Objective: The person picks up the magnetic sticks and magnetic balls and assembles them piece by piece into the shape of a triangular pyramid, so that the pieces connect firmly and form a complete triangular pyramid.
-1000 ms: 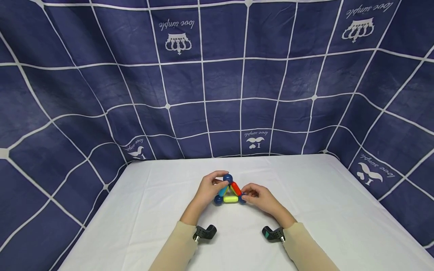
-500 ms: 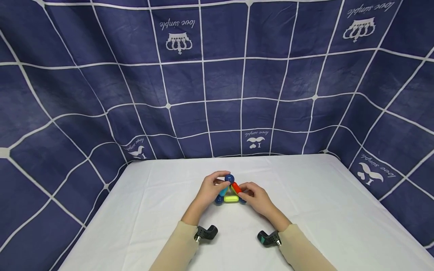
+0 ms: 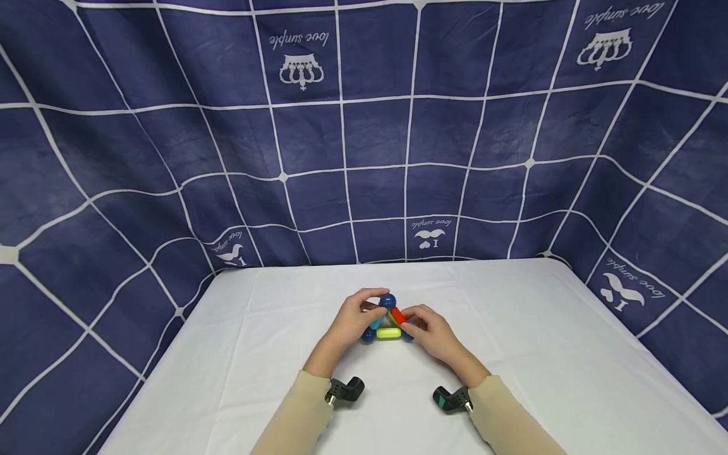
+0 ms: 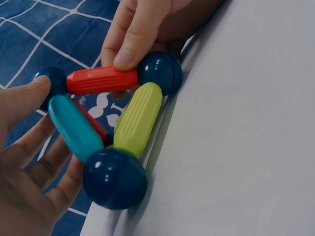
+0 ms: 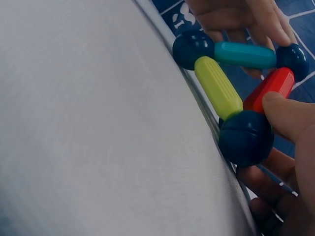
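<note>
Dark blue balls and coloured rods form a small pyramid frame. My left hand (image 3: 351, 319) pinches the top ball (image 3: 388, 301) between thumb and fingers. On the right side, my right hand (image 3: 435, 333) pinches the red rod (image 5: 281, 82), its thumb lying on the rod just above the lower right ball (image 5: 246, 137). A yellow-green rod (image 3: 389, 333) joins the two near balls along the table. The turquoise rod (image 4: 75, 128) runs from the top ball to the lower left ball (image 4: 114, 179). Another red rod (image 4: 91, 120) shows behind; the back corner is mostly hidden.
A white cloth covers the table (image 3: 273, 328) under the frame. Navy curtain (image 3: 375, 133) with white grid lines hangs behind and at both sides. Each wrist wears a black camera mount, the left mount (image 3: 345, 389) and right mount (image 3: 452, 399).
My right hand has shifted from the lower right ball up to the red rod. My left hand stays on the top ball. The frame sits very slightly further right in the view.
</note>
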A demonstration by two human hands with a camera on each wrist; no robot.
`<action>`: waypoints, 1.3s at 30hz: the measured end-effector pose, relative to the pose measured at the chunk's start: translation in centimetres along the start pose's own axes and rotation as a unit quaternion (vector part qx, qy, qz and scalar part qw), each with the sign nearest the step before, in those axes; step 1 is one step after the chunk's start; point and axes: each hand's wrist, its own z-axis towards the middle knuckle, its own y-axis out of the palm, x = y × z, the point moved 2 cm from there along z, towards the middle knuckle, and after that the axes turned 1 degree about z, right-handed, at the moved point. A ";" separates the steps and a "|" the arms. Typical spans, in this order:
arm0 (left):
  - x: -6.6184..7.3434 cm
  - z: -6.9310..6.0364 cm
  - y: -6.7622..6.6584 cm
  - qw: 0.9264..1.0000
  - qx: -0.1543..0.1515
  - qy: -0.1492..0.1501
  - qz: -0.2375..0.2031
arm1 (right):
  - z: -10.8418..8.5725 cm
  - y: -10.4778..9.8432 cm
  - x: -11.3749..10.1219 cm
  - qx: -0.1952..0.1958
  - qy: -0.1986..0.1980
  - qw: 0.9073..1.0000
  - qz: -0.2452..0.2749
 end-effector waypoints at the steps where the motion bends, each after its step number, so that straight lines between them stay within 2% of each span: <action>1: 0.0 -0.1 -0.2 1.000 -0.006 -0.001 0.002 | 0.0 0.0 0.1 -0.003 -0.001 1.000 0.001; 6: 0.0 -0.5 -1.4 0.999 -0.027 -0.017 0.007 | -0.1 -0.1 0.7 -0.025 -0.009 1.000 0.005; 10: -0.5 -0.9 -2.0 0.998 -0.042 -0.032 0.036 | 0.0 -0.4 1.0 -0.040 -0.014 0.999 0.008; 16: -1.6 -1.9 -2.1 0.993 -0.076 -0.066 0.062 | 0.1 -0.8 1.0 -0.065 -0.017 0.998 0.004; 18: -1.9 -2.2 -1.9 0.992 -0.079 -0.065 0.067 | 0.1 -0.8 1.0 -0.070 -0.014 0.997 0.003; 25: -2.4 -2.6 -1.7 0.993 -0.062 -0.061 0.083 | -0.2 -0.7 1.0 -0.054 -0.007 0.998 0.005; 35: -3.2 -2.5 -1.2 0.994 -0.003 -0.042 0.098 | -0.1 -0.7 0.9 -0.023 0.002 1.000 0.001; 39: -3.3 -2.6 -0.9 0.994 0.007 -0.048 0.094 | -0.1 -0.7 1.2 -0.025 0.008 1.000 -0.004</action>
